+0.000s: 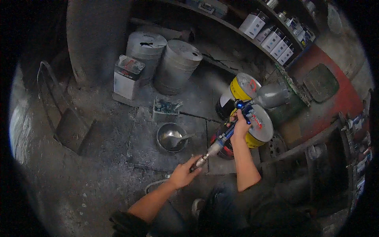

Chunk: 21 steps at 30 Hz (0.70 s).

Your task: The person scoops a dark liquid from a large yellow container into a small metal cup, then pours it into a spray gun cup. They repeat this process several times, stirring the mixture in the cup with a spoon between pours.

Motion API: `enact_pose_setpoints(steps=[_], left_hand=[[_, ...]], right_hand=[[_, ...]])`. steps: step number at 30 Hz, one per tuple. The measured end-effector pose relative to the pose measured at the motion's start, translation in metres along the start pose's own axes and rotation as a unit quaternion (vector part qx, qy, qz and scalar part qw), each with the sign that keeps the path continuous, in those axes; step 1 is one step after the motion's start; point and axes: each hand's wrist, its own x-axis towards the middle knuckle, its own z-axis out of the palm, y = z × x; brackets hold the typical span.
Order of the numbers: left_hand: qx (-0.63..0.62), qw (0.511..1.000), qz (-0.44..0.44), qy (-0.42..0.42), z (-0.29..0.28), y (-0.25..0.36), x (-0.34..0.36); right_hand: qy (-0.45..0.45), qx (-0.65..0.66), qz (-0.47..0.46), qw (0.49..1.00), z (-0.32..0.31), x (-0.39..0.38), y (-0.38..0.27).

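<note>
My right hand [240, 125] is wrapped round the grip of a blue spray gun [242, 106], with a translucent grey paint cup [272, 95] to the right of it. A pale mist fans out from the gun toward the upper left. Below the grip runs a blue coiled piece and a clear fitting [215, 147]. My left hand [183, 173] is closed round the air hose connector [200, 161] at the lower end of this line. Behind and beneath the gun stand yellow-banded drums [263, 127] with grey lids, partly hidden by my right hand.
A metal bowl [162, 134] with a scoop sits left of the gun, near a small open container [166, 115]. Large metal drums [177, 65] and a square can [125, 85] stand behind. A long-handled dustpan [73, 130] lies left. Shelves [233, 27] hold boxed cans.
</note>
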Motion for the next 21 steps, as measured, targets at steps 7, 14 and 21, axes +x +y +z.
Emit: enact_pose_setpoints(steps=[7,14,21], left_hand=[[0.001,0.995,0.059,0.081,-0.012,0.036,-0.011],[0.023,0.988,-0.024,0.148,-0.010,0.084,-0.024],[-0.062,0.968,-0.057,0.237,-0.002,0.081,-0.027]], right_hand=[[0.006,0.014,0.043,0.999,0.013,-0.021,-0.025],[-0.120,0.244,0.151,0.951,0.007,-0.029,-0.033],[-0.182,0.316,0.131,0.922,0.023,-0.041,-0.034]])
